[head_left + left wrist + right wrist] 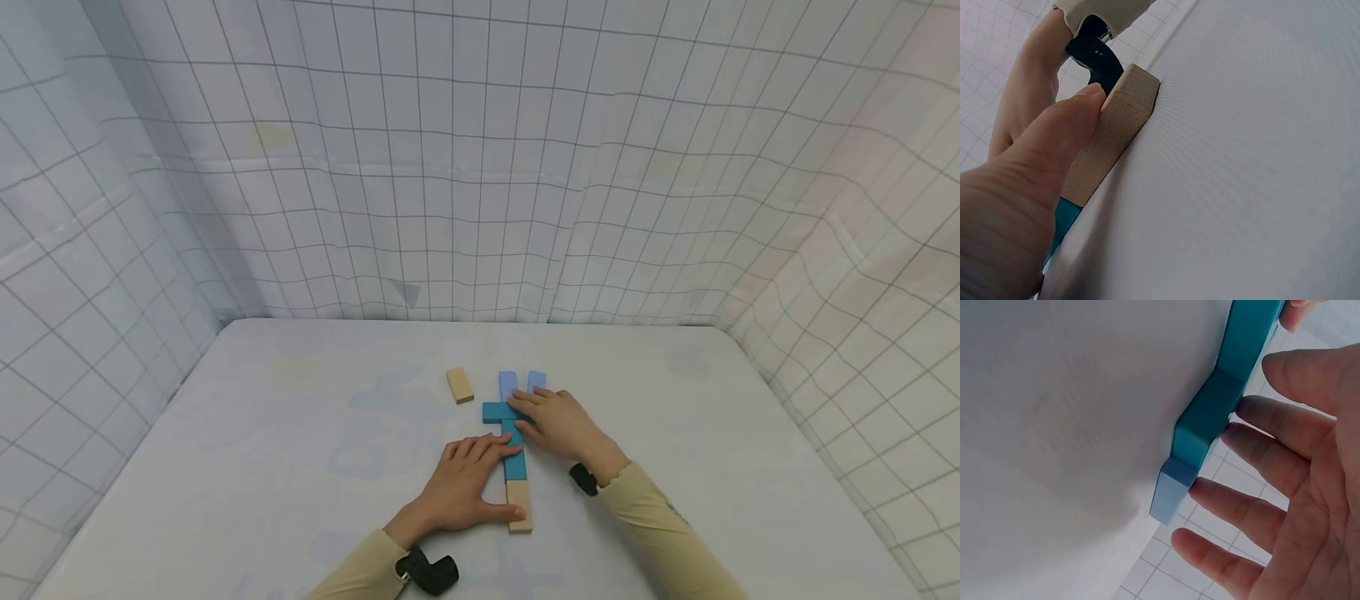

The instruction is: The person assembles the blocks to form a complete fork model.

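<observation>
Flat blocks form a cross-shaped row on the white table. Nearest the person is a plain wooden block [519,493]; a teal block [515,468] continues it, a second teal block [492,412] lies crosswise, and a light blue block [507,381] extends beyond. My left hand [463,490] is spread along the row's left side, its thumb touching the wooden block and its fingertips at the teal one. From the right, my right hand [564,427] reaches over the crosswise block with fingers extended. In the right wrist view its fingertips [1249,406] touch the teal and light blue edges.
Another light blue block [536,380] lies just right of the row's far end, partly behind the right hand. A loose wooden block [460,385] sits to the left. White grid-patterned curtains [480,192] surround the table [300,433] at the back and sides.
</observation>
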`<state>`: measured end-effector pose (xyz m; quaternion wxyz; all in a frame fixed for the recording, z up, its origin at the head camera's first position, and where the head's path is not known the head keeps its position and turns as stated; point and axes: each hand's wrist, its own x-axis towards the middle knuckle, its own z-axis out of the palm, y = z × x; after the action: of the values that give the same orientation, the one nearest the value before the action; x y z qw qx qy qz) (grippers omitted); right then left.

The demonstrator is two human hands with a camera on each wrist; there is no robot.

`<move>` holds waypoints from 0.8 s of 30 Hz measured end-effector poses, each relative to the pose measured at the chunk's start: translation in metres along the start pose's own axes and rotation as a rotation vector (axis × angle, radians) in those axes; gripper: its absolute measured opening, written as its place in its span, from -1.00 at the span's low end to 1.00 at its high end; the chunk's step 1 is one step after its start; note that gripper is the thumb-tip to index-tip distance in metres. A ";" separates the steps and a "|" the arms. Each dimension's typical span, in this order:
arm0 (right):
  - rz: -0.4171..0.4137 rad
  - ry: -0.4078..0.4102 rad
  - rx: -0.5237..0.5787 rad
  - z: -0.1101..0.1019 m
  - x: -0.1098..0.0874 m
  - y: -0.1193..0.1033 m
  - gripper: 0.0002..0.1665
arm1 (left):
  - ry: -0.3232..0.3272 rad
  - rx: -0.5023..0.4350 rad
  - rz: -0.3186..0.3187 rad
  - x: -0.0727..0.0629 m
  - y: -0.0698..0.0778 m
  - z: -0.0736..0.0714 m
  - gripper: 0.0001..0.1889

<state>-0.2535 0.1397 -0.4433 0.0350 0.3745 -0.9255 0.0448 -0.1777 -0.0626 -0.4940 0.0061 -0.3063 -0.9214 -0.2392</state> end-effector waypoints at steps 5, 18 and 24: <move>-0.024 -0.008 0.012 -0.001 -0.002 0.002 -0.47 | -0.001 0.003 -0.001 0.000 0.000 0.000 -0.13; -0.023 -0.049 0.068 0.001 -0.006 0.008 -0.40 | 0.005 0.009 0.005 -0.001 0.001 0.000 -0.12; -0.021 -0.059 0.087 0.001 -0.006 0.009 -0.34 | 0.002 0.009 0.001 -0.001 0.000 -0.001 -0.12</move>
<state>-0.2555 0.1504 -0.4453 -0.0082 0.3868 -0.9192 0.0738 -0.1770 -0.0632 -0.4934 0.0088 -0.3065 -0.9223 -0.2352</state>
